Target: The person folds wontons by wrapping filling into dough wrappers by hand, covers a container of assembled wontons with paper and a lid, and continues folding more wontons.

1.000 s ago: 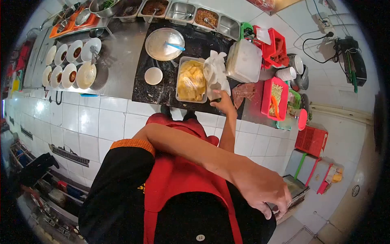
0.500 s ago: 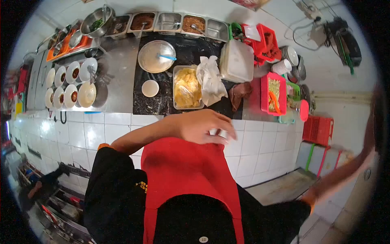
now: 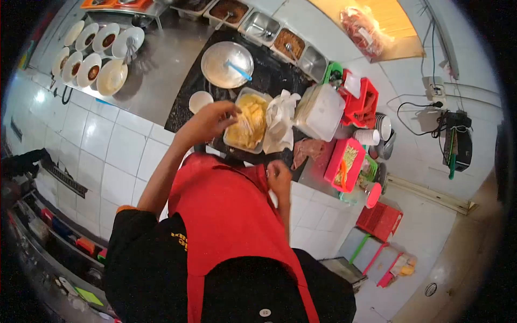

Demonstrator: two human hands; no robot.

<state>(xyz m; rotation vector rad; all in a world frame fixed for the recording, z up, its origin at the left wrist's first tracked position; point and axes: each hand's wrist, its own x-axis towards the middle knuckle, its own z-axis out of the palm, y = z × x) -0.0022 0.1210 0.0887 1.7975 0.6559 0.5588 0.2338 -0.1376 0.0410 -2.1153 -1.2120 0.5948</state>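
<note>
My left hand (image 3: 210, 119) is over the near left edge of a clear plastic tub (image 3: 265, 146). Its fingers are bent with a gap to the thumb, and nothing shows between them. Inside the tub lies a pile of soft yellow food pieces (image 3: 250, 121), partly under clear film. Down at my right side, my right hand (image 3: 279, 180) is closed at the edge of my red apron (image 3: 221, 202), whose side flares out towards it. Crumpled white paper (image 3: 281, 121) lies against the tub's right side. A small white bowl (image 3: 200, 102) stands behind my left hand.
A metal bowl with a blue-handled utensil (image 3: 223, 64) stands behind the tub. Steel food pans (image 3: 289, 43) line the wall. Several white bowls (image 3: 112, 77) with dark sauce are at left. Stacked lidded containers (image 3: 321, 113), a brown cloth (image 3: 308, 152) and a pink tray (image 3: 344, 161) sit at right.
My left hand has moved from in front of my chest up and left to the tub. My right hand has come in from far right to the apron. The view has turned and shifted.
</note>
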